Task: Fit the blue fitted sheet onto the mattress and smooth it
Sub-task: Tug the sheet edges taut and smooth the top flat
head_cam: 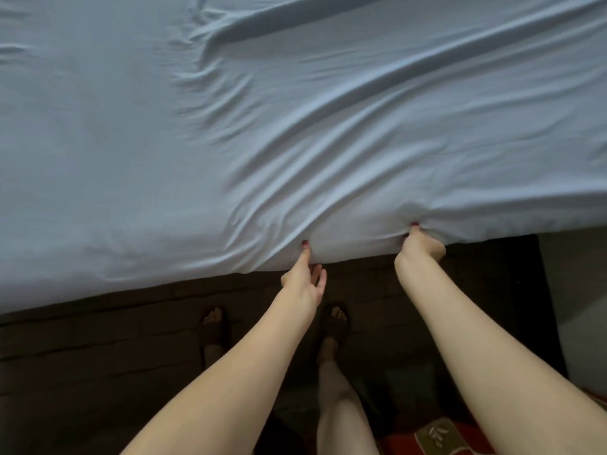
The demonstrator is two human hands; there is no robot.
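At the lower edge of the blue fitted sheet, just right of frame centre, we see the thumb of the right hand pressed onto the fabric from above, its red nail visible, while the remaining fingers curl under the hem; the hand pinches the sheet edge, and creases gather toward that point. Left of it, near the bottom centre of the sheet edge, the left hand has its thumb laid against the hem, red nail up. The other fingers of this hand extend loosely below the edge, apart from the fabric; we note no closed grip here, only thumb contact. Both forearms run from the lower part of the frame up to the sheet edge.

The sheet covers the whole upper two thirds of the frame. Long diagonal folds fan from the two hands toward the upper right, and a deeper ridge crosses the top centre. The left portion lies comparatively flat. The mattress itself is hidden under the fabric.

Below the hem we see a dark bed base spanning the lower left. Two feet in dark sandals stand on the floor between the forearms. A red patterned rug shows at the bottom right.
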